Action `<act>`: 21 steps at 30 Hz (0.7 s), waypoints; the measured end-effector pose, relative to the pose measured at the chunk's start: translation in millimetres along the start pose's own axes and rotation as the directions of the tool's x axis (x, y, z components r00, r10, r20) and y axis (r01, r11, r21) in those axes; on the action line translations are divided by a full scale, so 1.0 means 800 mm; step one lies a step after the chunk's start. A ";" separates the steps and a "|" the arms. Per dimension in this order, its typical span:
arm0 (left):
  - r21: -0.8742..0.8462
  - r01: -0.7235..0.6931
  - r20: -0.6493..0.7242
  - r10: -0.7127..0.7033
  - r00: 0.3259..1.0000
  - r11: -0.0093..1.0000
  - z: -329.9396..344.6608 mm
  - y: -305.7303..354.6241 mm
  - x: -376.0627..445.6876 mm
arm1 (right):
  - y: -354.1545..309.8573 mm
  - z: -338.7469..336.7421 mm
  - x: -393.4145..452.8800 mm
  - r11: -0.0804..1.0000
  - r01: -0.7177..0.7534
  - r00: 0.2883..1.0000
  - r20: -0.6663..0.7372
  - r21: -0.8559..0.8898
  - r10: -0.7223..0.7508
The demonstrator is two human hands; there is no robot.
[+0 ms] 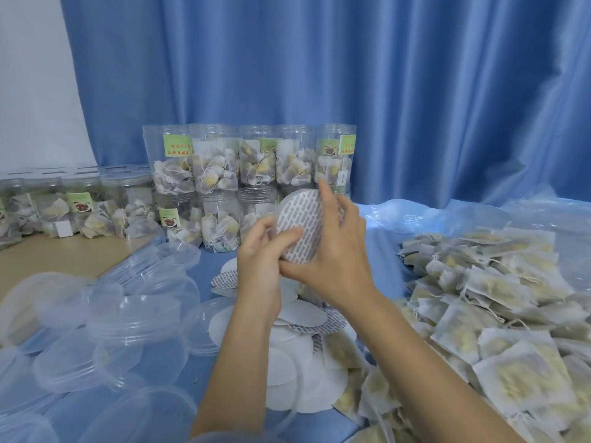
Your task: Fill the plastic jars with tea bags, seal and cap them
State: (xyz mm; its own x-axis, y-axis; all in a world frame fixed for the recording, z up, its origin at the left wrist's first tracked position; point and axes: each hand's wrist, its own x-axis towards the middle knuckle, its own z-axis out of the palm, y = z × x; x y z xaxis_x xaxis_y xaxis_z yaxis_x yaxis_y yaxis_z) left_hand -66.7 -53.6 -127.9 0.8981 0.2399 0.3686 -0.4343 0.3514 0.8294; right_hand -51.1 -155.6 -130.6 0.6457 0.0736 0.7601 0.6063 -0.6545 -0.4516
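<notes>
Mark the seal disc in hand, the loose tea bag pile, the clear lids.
seal disc (300,227), head view, printed face
tea bag pile (499,314), head view, middle of heap
clear lids (128,318), head view, top lid

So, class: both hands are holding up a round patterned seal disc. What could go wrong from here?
1. The seal disc is pinched only at its edges by the left hand and right hand; it may bend or crease.
2. If dropped, it could get lost among the loose seal discs below.
3. The stacked filled jars behind stand close; a reach might topple them.

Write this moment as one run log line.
step: sealing | both hands hold seal disc | loose caps left | tea bags right
</notes>
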 end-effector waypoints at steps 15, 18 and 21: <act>-0.030 0.277 -0.222 -0.276 0.935 0.961 -0.014 -0.005 0.001 | 0.047 -0.019 0.075 0.932 -0.267 0.887 0.316 -0.243 0.337; 0.034 0.310 -0.260 -0.291 0.921 0.950 -0.009 -0.009 0.000 | 0.049 -0.012 0.095 0.905 -0.240 0.831 0.408 -0.352 0.379; 0.053 0.333 -0.271 -0.308 0.912 0.941 -0.008 -0.011 0.001 | 0.053 -0.012 0.109 0.878 -0.188 0.777 0.479 -0.440 0.407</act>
State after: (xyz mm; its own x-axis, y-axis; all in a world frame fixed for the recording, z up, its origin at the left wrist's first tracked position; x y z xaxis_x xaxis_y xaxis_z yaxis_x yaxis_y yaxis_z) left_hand -62.5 -50.7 -138.0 0.9339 0.3560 -0.0328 -0.1059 0.3630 0.9258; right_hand 26.2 -183.9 -79.2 0.9714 0.1512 0.1831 0.2061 -0.9198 -0.3339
